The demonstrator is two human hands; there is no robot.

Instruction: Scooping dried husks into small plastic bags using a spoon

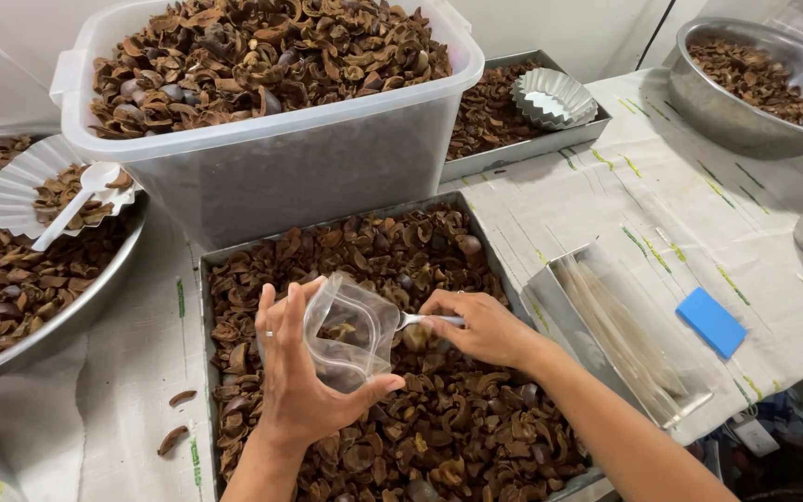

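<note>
My left hand (297,372) holds a small clear plastic bag (350,330) open above a metal tray (204,279) filled with brown dried shell pieces (439,418). A few pieces lie inside the bag. My right hand (480,325) grips a small metal spoon (417,321), its bowl at the bag's mouth and loaded with pieces. Both hands are over the tray's middle.
A large clear plastic tub (271,158) of the same pieces stands behind the tray. Metal bowls sit at left (67,311) and far right (745,102). A second tray (532,144) holds a fluted mould (552,96). A metal box of clear bags (625,339) and a blue block (713,321) lie right.
</note>
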